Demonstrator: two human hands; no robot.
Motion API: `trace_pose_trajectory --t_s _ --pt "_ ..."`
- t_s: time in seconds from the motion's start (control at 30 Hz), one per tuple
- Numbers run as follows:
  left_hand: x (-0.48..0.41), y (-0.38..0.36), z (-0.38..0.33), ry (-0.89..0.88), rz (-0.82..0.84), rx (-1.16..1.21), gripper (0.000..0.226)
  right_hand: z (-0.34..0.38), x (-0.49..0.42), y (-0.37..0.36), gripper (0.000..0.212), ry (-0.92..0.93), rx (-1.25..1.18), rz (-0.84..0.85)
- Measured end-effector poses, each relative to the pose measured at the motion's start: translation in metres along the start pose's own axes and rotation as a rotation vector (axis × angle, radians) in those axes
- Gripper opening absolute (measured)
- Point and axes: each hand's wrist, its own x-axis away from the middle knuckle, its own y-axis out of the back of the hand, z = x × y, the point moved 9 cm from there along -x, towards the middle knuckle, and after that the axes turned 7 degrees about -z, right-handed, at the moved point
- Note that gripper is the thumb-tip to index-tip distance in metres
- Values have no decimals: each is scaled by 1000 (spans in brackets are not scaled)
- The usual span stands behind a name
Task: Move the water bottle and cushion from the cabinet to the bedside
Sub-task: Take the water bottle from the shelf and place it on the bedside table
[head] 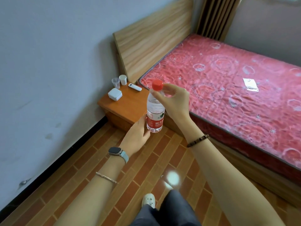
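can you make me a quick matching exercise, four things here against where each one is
Things:
1. bottle
2. remote
3. white box
4. paper

Places:
A. on the mattress
B. held upright in both hands, left hand low, right hand at the neck
C. nightstand, near the wall
D. nightstand, by the bed

Pairs: 1-B, 2-D, 3-C, 4-A

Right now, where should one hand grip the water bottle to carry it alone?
Around the red label band of the water bottle, coming from the side. It stands upright, and its body is widest there; the right hand only pinches the narrow neck, while the left hand steadies the base.
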Motion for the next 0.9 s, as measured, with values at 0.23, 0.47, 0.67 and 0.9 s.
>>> trace_pose_trajectory --t_s 0.23,0.47,0.67,0.9 --pt "-81 -8 19 30 -32 -45 59 -33 -80 -37 33 -1 -47 67" --pt "-161 -17 47 118 -124 -86 59 -66 -165 -90 32 48 -60 193" --pt "-217 -18 79 252 -195 -141 57 -85 -221 -139 37 99 -53 328" --pt "-250 -12 121 379 -228 -161 60 -99 -250 -201 39 122 -29 476"
